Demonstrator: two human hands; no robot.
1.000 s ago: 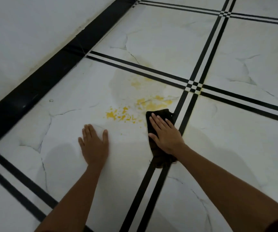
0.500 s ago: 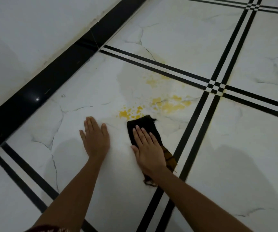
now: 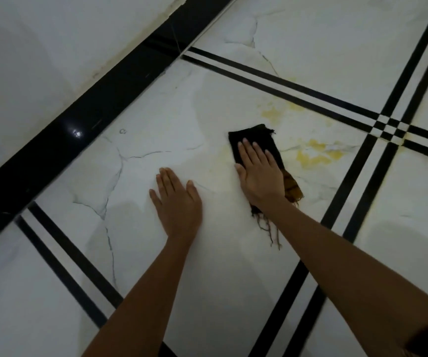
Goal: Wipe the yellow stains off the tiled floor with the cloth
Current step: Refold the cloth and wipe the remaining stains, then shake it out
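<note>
The right hand (image 3: pixel 260 176) lies flat on the dark cloth (image 3: pixel 255 136), its fingers (image 3: pixel 258 154) straight and close together, pressing it onto the white tiled floor (image 3: pixel 156 145). The cloth's frayed, ochre-tinged end trails out under the wrist. Yellow stains (image 3: pixel 315 154) sit just right of the cloth, with fainter patches beyond it near the double black tile lines (image 3: pixel 297 92). The left hand (image 3: pixel 178 199) rests palm down on bare tile nearby, fingers straight, holding nothing.
</note>
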